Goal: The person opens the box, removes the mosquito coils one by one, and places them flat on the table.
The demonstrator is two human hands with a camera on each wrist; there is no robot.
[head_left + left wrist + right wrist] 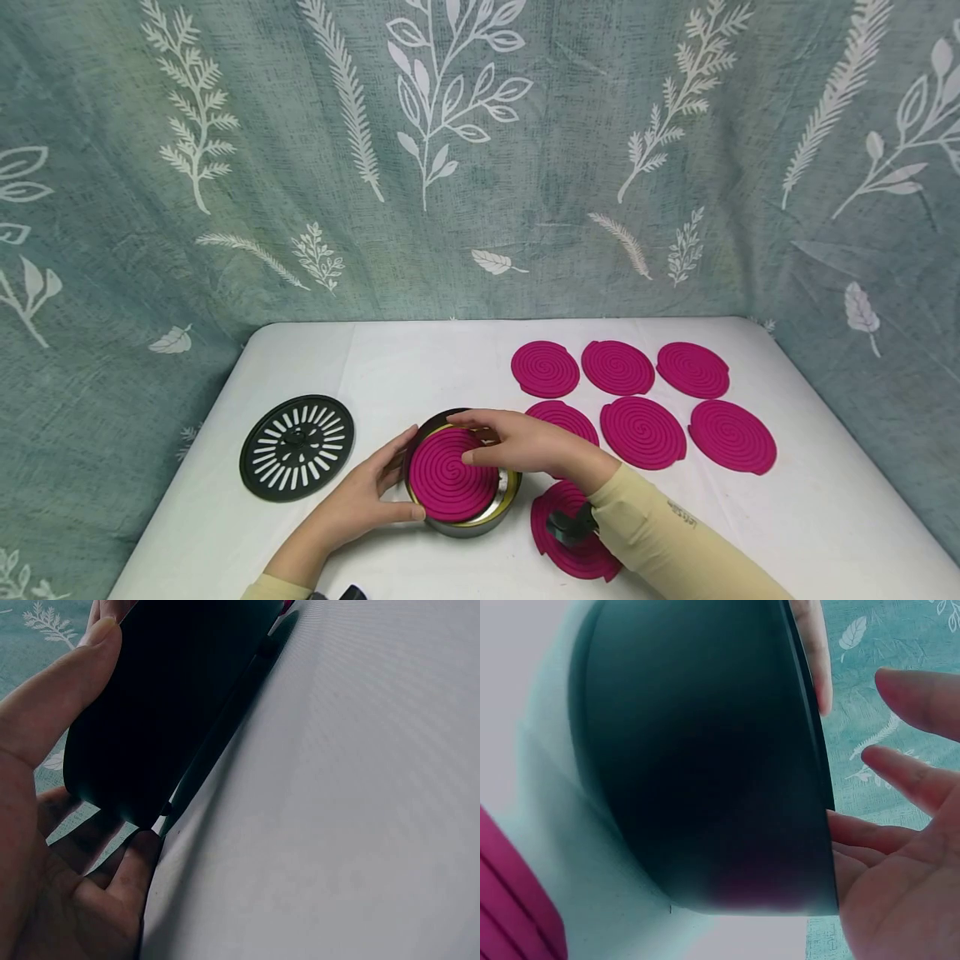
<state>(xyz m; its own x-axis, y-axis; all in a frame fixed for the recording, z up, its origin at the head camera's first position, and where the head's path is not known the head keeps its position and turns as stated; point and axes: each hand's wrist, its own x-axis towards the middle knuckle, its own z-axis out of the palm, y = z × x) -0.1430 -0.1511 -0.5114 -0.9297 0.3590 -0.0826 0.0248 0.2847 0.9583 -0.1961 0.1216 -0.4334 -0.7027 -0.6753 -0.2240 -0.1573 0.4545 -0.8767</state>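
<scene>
A round black tin with a yellowish inner rim stands at the front middle of the table. One magenta mosquito coil lies in its mouth, set toward the left side. My left hand grips the tin's left side, thumb at the front and fingers further back; the left wrist view shows the thumb along the dark wall. Over the tin reaches my right hand, its thumb above the coil and a finger by the far rim. Its thumb and forefinger stand apart in the right wrist view; some fingertips are hidden behind the rim.
Several more magenta coils lie flat at the right, among them one coil in the near row. Another coil lies partly under my right wrist. A black slotted lid rests at the left. A patterned curtain hangs behind.
</scene>
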